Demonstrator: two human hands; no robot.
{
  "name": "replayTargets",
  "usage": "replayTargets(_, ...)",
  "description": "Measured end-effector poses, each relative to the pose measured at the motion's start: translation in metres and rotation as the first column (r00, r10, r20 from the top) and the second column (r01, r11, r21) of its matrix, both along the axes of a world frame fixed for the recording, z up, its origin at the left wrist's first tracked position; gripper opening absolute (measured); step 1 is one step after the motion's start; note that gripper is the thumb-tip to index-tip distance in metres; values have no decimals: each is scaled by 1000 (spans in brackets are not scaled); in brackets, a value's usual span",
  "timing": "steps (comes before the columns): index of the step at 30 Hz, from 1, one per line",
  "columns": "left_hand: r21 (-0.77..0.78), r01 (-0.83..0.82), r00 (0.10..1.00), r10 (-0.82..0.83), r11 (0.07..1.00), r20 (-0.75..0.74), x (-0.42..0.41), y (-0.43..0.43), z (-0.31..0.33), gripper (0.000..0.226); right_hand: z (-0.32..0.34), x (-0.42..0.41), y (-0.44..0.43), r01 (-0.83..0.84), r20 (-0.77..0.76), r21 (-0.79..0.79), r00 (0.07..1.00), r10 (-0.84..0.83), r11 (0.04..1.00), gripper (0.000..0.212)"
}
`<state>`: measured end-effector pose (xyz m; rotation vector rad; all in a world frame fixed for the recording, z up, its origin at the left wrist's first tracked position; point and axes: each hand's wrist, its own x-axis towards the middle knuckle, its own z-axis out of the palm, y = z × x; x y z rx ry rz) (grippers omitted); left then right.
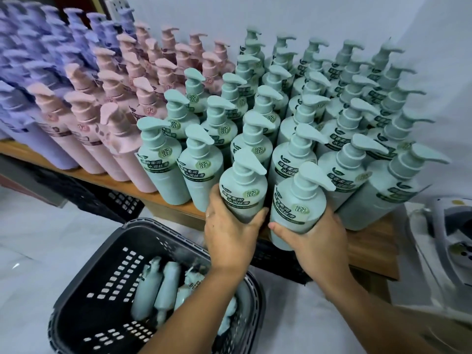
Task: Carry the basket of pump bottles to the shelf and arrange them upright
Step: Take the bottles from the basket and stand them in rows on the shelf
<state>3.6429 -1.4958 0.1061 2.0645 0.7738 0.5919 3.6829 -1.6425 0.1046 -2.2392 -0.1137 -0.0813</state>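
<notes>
Left hand (227,233) grips left bottle (242,192), right hand (315,237) grips right bottle (296,210), both upright

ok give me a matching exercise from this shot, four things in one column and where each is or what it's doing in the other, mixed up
Column one:
1 purple pump bottles
2 pink pump bottles
3 black basket
4 left hand

Column two:
a grips an upright teal pump bottle at the wooden shelf front edge
b left end of the shelf
c below the shelf, teal bottles lying in it
d mid-shelf, just right of the purple ones

Pairs: 1-b, 2-d, 3-c, 4-a
</notes>
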Motion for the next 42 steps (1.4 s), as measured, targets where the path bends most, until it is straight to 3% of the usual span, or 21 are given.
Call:
replayTargets(5, 21, 61, 997, -60, 998, -56, -6, 5, 2, 96, -4, -8, -5, 17, -100, 46, 995, -12, 999, 108)
replayTargets(9, 61, 40, 997, -36, 997, -62, -10, 12, 6, 87, -9, -14, -4, 82, -182, 105, 981, -62, 991, 91)
replayTargets(15, 21, 35, 993, -32, 999, -117, -6, 17, 2, 75, -13, -9, 5, 94, -180, 44, 980, -85, 995, 87)
replayTargets(21, -37, -26, 997, 23, 999, -76, -4, 10, 2, 75, -12, -5, 12, 63, -183, 27, 981, -57, 998, 67)
replayTargets(31, -15, 158, 985, -159, 987, -64, -11, 19, -4, 72, -10, 0, 7, -34, -210, 54, 977, 45, 998, 76)
replayTargets(42, -29, 64, 998, -64, 998, -19, -9, 13, -5, 69, -11, 0, 13, -54, -156, 57, 986, 63, 997, 75)
